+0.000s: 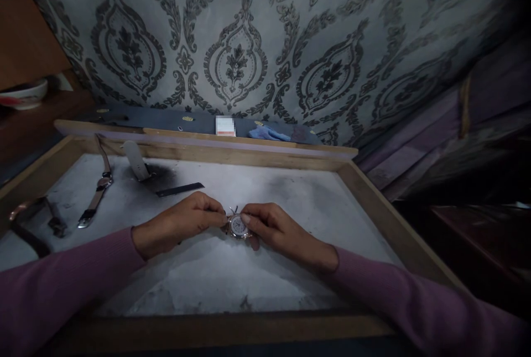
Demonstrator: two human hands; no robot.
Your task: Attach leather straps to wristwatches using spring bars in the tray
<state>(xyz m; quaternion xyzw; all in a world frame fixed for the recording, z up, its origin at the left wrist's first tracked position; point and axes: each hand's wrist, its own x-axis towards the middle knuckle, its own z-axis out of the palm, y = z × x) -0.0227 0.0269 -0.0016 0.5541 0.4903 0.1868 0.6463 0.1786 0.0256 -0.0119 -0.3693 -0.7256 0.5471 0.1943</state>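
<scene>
A round metal wristwatch with a pale dial and a shiny gold-and-silver case (pixel 238 226) sits near the middle of the table, a shallow, wooden-rimmed surface with a scuffed whitish top (pixel 332 208). Its dial faces up toward the wearer. At its twelve o'clock, a thin dark sliver sticks out, too small to identify.

The left hand (pixel 182 224) grips the watch at nine o'clock, thumb and forefinger pinched together at the case's edge, the other fingers curled under. The right hand (pixel 286 232) grips it from three o'clock, thumb pressed along the edge of the dial, a fingertip showing beneath. Both wrists are nearly straight; the forearms, in mauve, fine-knit sleeves (pixel 95 260), slant in from eight and four o'clock.

Toward ten o'clock from the watch lies a flat, straight black strip with a slanted end (pixel 180 189); beyond it stands a pale grey, round-ended strip (pixel 135 158), tilted. Farther out, between nine and ten, a second watch with a slim leather-like strap and silvery buckle (pixel 104 182) lies stretched out. At nine, a dark brown curved band (pixel 25 227) arches up. Past the far rim, a crumpled blue cloth (pixel 269 133) lies at one o'clock and a small white box (pixel 225 126) at twelve, before a wall with grey, scrolled medallions (pixel 235 64).
</scene>
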